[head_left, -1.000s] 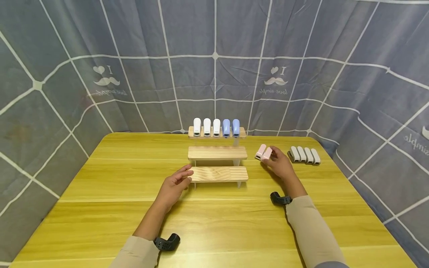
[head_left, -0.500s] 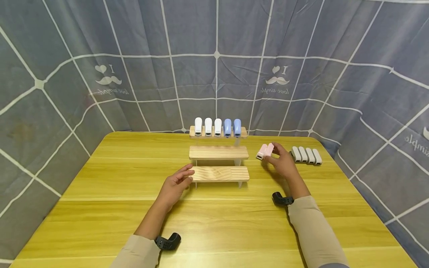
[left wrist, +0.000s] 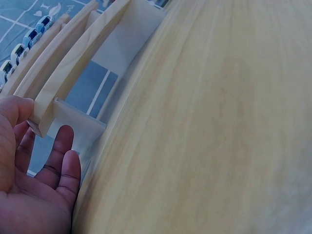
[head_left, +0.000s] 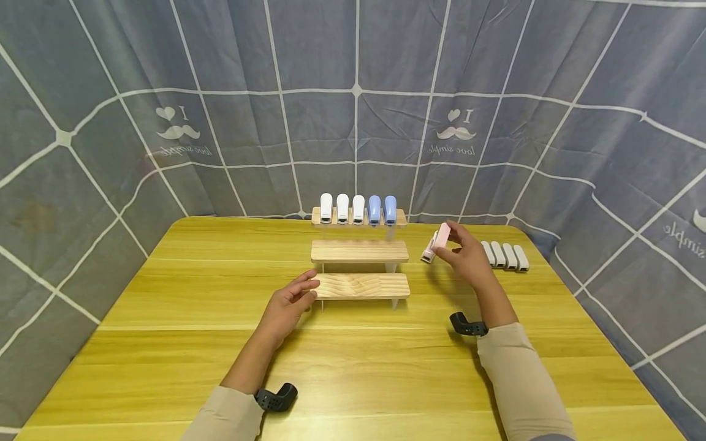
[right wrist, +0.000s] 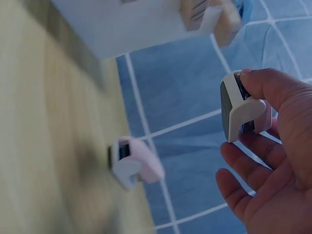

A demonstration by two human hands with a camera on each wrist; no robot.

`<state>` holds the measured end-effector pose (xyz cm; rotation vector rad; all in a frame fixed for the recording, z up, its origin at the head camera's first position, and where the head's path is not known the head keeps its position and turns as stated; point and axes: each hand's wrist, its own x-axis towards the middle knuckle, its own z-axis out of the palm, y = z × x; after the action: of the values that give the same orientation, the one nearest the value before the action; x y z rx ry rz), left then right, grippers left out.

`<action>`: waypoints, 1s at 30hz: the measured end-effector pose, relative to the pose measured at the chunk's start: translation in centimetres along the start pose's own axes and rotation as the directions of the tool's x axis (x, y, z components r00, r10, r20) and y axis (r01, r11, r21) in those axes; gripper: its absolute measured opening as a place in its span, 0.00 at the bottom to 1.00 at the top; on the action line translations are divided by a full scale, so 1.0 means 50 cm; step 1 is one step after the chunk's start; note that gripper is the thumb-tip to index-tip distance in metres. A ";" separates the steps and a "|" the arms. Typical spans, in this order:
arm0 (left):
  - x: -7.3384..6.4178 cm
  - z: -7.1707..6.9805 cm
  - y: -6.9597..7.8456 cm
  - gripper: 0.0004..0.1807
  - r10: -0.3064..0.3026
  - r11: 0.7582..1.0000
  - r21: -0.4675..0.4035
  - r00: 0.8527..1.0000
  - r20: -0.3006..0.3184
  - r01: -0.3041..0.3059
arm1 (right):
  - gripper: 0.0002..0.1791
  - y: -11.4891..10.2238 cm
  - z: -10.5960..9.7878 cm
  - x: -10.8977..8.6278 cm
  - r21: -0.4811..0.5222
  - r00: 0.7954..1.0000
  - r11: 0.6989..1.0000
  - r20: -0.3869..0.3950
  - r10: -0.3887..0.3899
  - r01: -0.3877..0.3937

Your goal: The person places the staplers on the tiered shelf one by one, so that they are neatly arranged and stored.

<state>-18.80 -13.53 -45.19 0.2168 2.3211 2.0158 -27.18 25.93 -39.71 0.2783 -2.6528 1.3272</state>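
Observation:
My right hand [head_left: 469, 257] pinches a small pink stapler [head_left: 442, 235] between thumb and fingers, raised above the table. In the right wrist view, the held stapler [right wrist: 238, 109] shows its pale base and dark metal front. A second pink stapler [head_left: 427, 255] stands on the table just left of it. My left hand [head_left: 284, 309] holds the left end of the lowest step [head_left: 364, 286] of a three-step wooden stand. The left wrist view shows the thumb at the board's end [left wrist: 43, 114], with other fingers below and behind it.
Three white staplers [head_left: 342, 208] and two blue staplers [head_left: 382, 210] line the stand's top step. The middle step [head_left: 358, 251] is bare wood. Several light-grey staplers [head_left: 504, 255] form a row right of my right hand. A grey curtain [head_left: 220, 135] surrounds the table's back and sides.
My right hand has lifted one pink stapler up from beside the other and shifted slightly right and away. The left hand stays at the stand's lowest step.

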 end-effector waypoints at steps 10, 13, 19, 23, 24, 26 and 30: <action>0.003 0.000 -0.006 0.17 0.001 1.000 0.012 1.000 -0.007 -0.001 | 0.42 -0.053 -0.010 -0.012 -0.026 0.997 0.997 -0.006 -0.079 0.079; 0.004 0.001 -0.006 0.17 -0.003 1.000 0.016 1.000 -0.010 0.003 | 0.42 -0.066 -0.010 -0.016 -0.014 0.995 0.995 0.003 -0.097 0.097; 0.002 0.002 -0.002 0.17 0.001 1.000 0.011 1.000 -0.001 -0.001 | 0.41 -0.099 -0.005 -0.022 -0.026 0.987 0.986 0.022 -0.162 0.162; 0.003 0.001 -0.004 0.17 0.007 1.000 0.008 1.000 -0.003 -0.007 | 0.41 -0.118 0.006 -0.023 -0.035 0.973 0.973 0.035 -0.229 0.230; 0.003 0.000 -0.003 0.17 0.004 1.000 0.009 1.000 -0.006 -0.004 | 0.41 -0.123 0.009 -0.022 -0.038 0.969 0.968 0.041 -0.245 0.246; 0.002 -0.001 -0.001 0.16 -0.001 1.000 0.009 1.000 -0.011 0.002 | 0.41 -0.133 0.016 -0.022 -0.043 0.961 0.961 0.057 -0.269 0.272; 0.001 -0.001 -0.001 0.16 -0.004 1.000 0.017 1.000 -0.015 0.004 | 0.40 -0.153 0.033 -0.021 -0.057 0.944 0.945 0.088 -0.318 0.323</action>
<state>-18.83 -13.56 -45.24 0.1983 2.3468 2.0032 -24.44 20.22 -35.03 0.7310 -2.5643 1.1375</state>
